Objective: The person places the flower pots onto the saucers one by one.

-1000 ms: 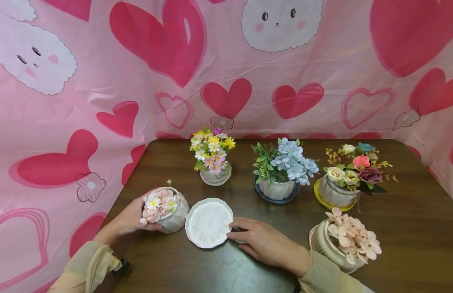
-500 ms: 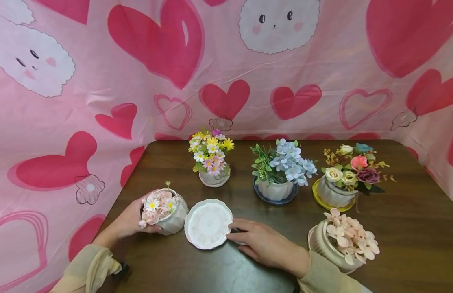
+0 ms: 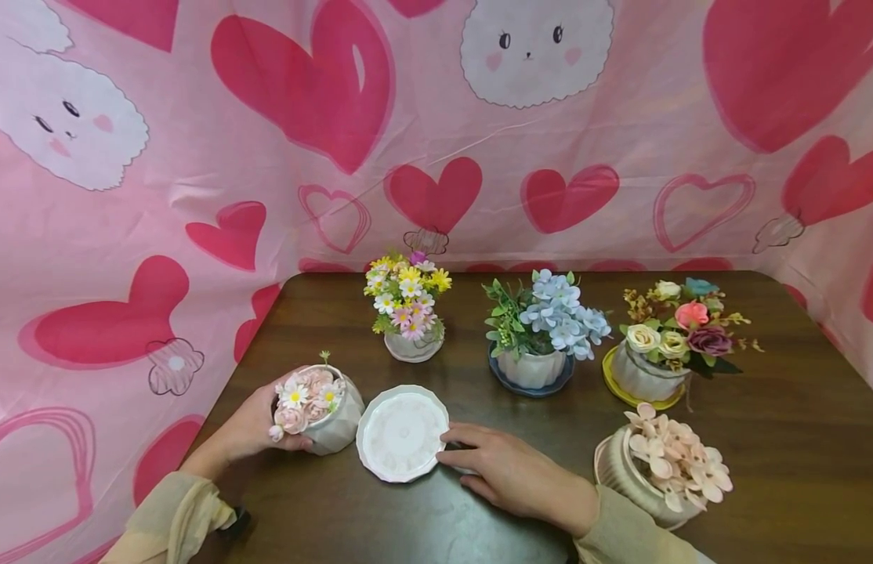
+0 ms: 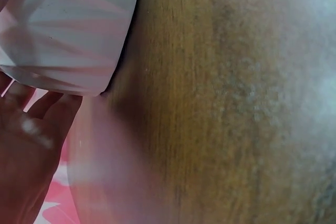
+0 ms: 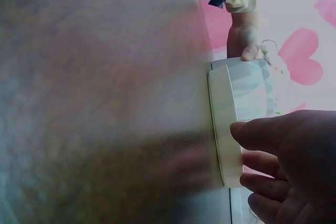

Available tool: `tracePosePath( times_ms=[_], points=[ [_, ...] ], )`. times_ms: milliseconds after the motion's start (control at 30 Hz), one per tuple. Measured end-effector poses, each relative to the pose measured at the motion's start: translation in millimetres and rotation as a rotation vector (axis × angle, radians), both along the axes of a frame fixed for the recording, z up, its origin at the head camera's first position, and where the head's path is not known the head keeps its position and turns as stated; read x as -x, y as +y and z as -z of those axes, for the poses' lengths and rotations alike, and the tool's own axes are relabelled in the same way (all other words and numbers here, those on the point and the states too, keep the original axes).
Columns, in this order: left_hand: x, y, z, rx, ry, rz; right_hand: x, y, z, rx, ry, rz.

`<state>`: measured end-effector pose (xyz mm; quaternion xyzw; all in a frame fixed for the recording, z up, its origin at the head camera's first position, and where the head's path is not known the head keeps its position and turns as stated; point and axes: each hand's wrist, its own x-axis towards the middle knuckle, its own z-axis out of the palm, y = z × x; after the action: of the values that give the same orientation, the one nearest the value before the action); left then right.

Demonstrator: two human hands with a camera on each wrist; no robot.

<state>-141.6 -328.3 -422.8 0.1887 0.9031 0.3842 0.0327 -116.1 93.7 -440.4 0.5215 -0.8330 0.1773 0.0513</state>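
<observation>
In the head view, my left hand (image 3: 256,423) holds the side of a white faceted flowerpot (image 3: 341,423) filled with pale pink flowers (image 3: 306,399) and small daisies. Its thumb lies along the near side; the other fingers are partly behind the pot. Just right of the pot, a white saucer (image 3: 403,432) with a scalloped rim lies on the table, nothing on it. My right hand (image 3: 514,474) touches the saucer's right edge with its fingertips, fingers loosely extended. In the right wrist view, the thumb (image 5: 262,132) meets the saucer's side (image 5: 223,124).
At the back of the brown table (image 3: 316,313) stand a yellow daisy pot (image 3: 414,345), a blue flower pot (image 3: 534,368) on a blue saucer, and a rose pot (image 3: 648,372) on a yellow saucer. A peach flower pot (image 3: 637,478) is beside my right forearm.
The view has shifted very slightly. Both hands, the flowerpot and the saucer keep their places.
</observation>
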Motion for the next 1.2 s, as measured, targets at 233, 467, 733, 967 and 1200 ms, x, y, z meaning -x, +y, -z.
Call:
tracePosePath(
  times_ms=[233,467,733,967,1200],
  points=[
    [0.0,0.1,-1.0,0.001,-0.004,-0.003,-0.4,0,-0.8,-0.014,-0.005,0.003],
    [-0.7,-1.1,-1.9,0.03,-0.007,-0.021,-0.9,-1,-1.1,-0.019,0.004,0.004],
    [-1.5,-0.5,-4.3,0.027,0.009,-0.025,-1.5,0,-0.9,-0.023,-0.011,0.01],
    [-0.8,1.3,-10.2,0.023,0.021,-0.036,-1.5,2,-0.6,-0.023,-0.016,0.01],
    [-1.9,2.4,-17.4,0.017,0.045,-0.054,-1.6,3,-0.9,0.002,0.002,0.003]
  ],
)
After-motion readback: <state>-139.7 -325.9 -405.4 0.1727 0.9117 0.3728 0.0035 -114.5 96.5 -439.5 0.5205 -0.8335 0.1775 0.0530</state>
